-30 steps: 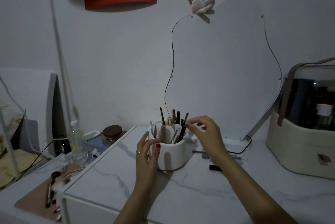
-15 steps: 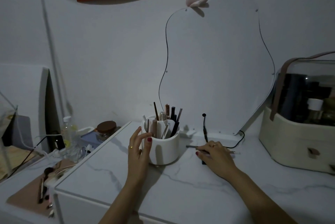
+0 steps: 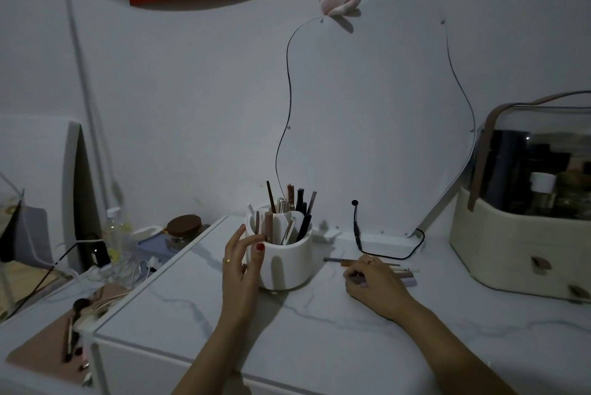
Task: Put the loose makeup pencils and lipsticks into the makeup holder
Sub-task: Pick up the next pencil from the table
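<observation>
A round white makeup holder [image 3: 287,263] stands on the marble tabletop with several pencils and tubes upright in it. My left hand [image 3: 241,263] rests against its left side, fingers spread around the wall. To the holder's right lie loose items: a thin dark pencil [image 3: 335,259] and a pale lilac tube [image 3: 407,281] with other slim sticks beside it. My right hand [image 3: 372,281] lies palm down over these, fingers curled onto a small dark piece under the fingertips; what that piece is stays hidden.
A wavy frameless mirror [image 3: 383,126] leans on the wall behind, with a black cable [image 3: 356,228] at its base. A cream cosmetics case [image 3: 518,250] stands at the right. Left of the table lie a bottle [image 3: 115,234], a jar [image 3: 185,228] and a brush [image 3: 72,327].
My right hand left the holder's rim and came down to the loose sticks on the table at the right. The left hand stayed on the holder.
</observation>
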